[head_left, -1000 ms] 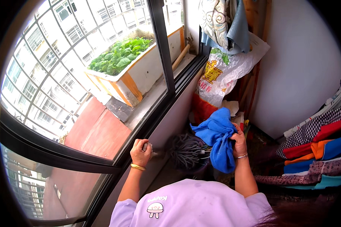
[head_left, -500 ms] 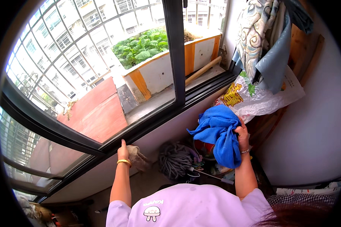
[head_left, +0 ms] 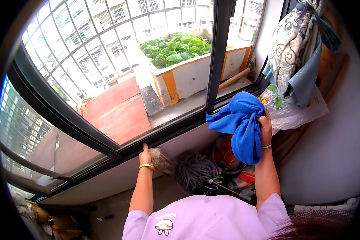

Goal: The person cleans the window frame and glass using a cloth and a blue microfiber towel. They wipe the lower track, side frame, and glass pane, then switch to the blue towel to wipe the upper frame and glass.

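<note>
A bunched blue cloth [head_left: 241, 127] hangs from my right hand [head_left: 265, 127], whose fingers are closed on its right side. The cloth's upper part overlaps the lower rail of the dark window frame [head_left: 176, 127]; whether it touches the rail I cannot tell. My left hand [head_left: 145, 156] is at the same rail farther left, thumb pointing up against it. Beside its fingers a crumpled beige rag [head_left: 161, 161] droops down, gripped by that hand. The fingers themselves are mostly hidden.
A grey string mop head [head_left: 193, 171] and a bucket [head_left: 228, 170] with red things stand below the sill. Hanging fabrics [head_left: 290, 56] and a white plastic bag [head_left: 294, 114] are at right. Beyond the window sits a white planter [head_left: 188, 80] with green leaves, inside metal bars.
The whole view has shifted, with the window scene moving right. My right hand has lifted the blue cloth toward the window rail. My left hand stays at the rail with the rag.
</note>
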Demonstrator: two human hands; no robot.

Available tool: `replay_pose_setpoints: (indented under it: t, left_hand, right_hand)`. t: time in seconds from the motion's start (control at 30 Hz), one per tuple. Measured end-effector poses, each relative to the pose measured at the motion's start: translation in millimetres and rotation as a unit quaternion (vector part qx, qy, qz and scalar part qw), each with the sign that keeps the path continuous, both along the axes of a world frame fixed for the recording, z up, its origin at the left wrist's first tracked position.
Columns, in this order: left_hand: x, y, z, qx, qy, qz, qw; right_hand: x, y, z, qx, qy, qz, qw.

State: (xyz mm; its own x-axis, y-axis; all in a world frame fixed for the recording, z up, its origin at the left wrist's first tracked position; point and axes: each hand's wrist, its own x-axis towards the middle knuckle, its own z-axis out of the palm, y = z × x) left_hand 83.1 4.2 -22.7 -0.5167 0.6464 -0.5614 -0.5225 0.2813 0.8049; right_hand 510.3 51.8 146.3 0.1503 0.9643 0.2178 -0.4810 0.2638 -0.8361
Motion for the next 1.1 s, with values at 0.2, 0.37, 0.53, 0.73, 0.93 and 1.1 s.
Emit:
replay_pose_setpoints:
  t: [0.2, 0.37, 0.53, 0.73, 0.93, 1.1]
  left_hand:
    - [15.3, -17.9, -13.3, 0.063, -0.016, 0.151, 0.986]
    - [15.1, 1.7, 5.2, 0.041, -0.058, 0.294, 0.953]
    - [10.1, 35.8, -21.2, -0.197, 0.065, 0.315, 0.926]
    - [32.9, 62.3, -13.2, -0.357, 0.154, 0.404, 0.828]
    - [44.8, 79.8, -2.8, -0.352, 0.220, 0.498, 0.761]
    - [48.3, 88.9, -24.0, -0.280, 0.275, 0.490, 0.778]
  right_hand:
    - [1.8, 23.9, 43.1, 0.045, -0.017, -0.011, 0.999]
    - [7.4, 70.3, 85.1, 0.102, -0.024, 0.025, 0.994]
    - [15.4, 173.1, 116.6, 0.114, 0.011, 0.156, 0.981]
    - [-25.2, 253.1, 149.7, 0.286, -0.065, 0.258, 0.921]
    - [-92.5, 349.6, 155.9, 0.316, -0.029, 0.388, 0.865]
    - [-134.7, 373.9, 182.4, 0.329, -0.055, 0.403, 0.852]
